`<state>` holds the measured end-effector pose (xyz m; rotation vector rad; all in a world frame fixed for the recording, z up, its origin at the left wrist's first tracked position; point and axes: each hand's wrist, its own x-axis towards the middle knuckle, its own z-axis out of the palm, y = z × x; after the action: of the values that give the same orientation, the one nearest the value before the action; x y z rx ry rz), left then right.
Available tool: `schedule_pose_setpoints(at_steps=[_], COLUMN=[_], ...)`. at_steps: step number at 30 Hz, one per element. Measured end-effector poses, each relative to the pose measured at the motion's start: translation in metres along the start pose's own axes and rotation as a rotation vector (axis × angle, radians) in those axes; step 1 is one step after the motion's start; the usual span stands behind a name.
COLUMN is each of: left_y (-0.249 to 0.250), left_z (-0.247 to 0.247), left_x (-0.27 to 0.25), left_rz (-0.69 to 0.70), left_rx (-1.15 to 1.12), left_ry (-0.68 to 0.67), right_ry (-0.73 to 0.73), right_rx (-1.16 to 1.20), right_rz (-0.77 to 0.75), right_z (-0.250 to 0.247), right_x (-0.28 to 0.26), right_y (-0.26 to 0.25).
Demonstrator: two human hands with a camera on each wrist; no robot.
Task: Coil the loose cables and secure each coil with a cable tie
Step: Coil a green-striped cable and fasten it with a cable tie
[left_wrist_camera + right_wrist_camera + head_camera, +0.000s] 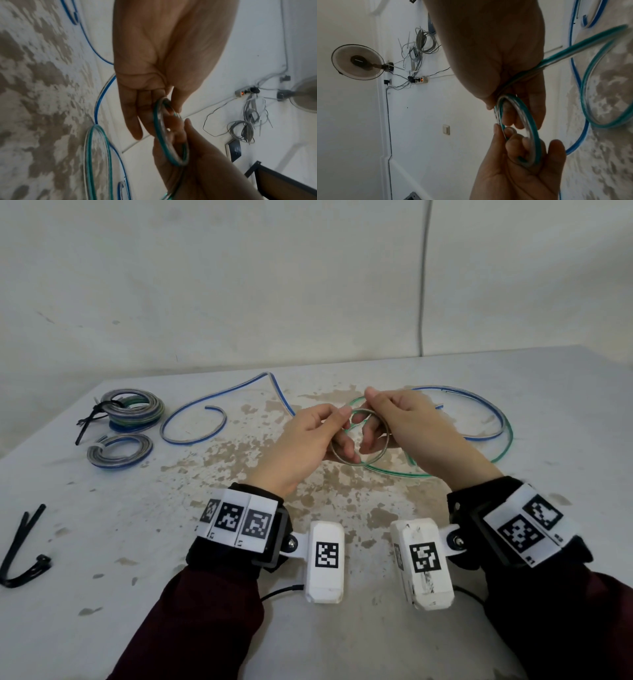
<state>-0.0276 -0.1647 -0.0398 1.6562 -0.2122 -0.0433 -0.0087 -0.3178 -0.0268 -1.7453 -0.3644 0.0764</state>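
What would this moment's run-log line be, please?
left hand: grips green-striped clear cable coil | right hand: pinches same coil | tail loose on stained white table

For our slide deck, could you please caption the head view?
Both hands, left hand and right hand, wind the green cable into a small coil above the table.

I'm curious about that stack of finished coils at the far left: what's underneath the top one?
Under the top grey-and-green cable coil, cinched by a black cable tie, a blue-edged coil peeks out. How many layers lie between them, or anything beneath on the white table, is covered.
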Motion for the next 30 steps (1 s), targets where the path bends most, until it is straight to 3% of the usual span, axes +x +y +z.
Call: schedule_pose_setpoints(at_steps=[4,8,11,14,18,22,25,27,30], left_y=[0.000,-0.001,-0.003,-0.006,-0.002,0.004,0.005,0.005,0.004], left_z=[0.002,0.001,0.000,0.000,-0.003,-0.003,-0.005,-0.005,0.000], left_x=[0.002,0.003,0.004,0.005,0.004,0.002,-0.001,-0.002,-0.002], left_rz=[0.048,0.085,0.127,0.167,0.110,-0.030,-0.024,0.019,0.155], left_rx=[0.002,0.018,0.044,0.131,0.073,-0.118,-0.136,-0.091,0.025], left_ry=[0.046,0.075,0.175,0.266,0.185,0.052,-0.084,-0.070,0.084], right_ry=[0.025,0.041,-0.014,-0.127,-0.132,-0.186,-0.218,-0.169,-0.170], right_rx=[0.107,0.072,0.074,0.271,0.589,0.475,0.321,0.206,0.218], right_rz=[0.040,0.037,0.067,0.149,0.206,0.189,0.144,0.107,0.110], right_z=[-0.005,-0.006,-0.002,0.006,0.007,0.005,0.007,0.006,0.006], right_x=[0.000,0.001,0.000,-0.001,0.000,-0.001,-0.004,-0.004,-0.002], right_y=[-0.002,0.000,0.001,0.002,0.000,-0.001,0.001,0.002,0.003])
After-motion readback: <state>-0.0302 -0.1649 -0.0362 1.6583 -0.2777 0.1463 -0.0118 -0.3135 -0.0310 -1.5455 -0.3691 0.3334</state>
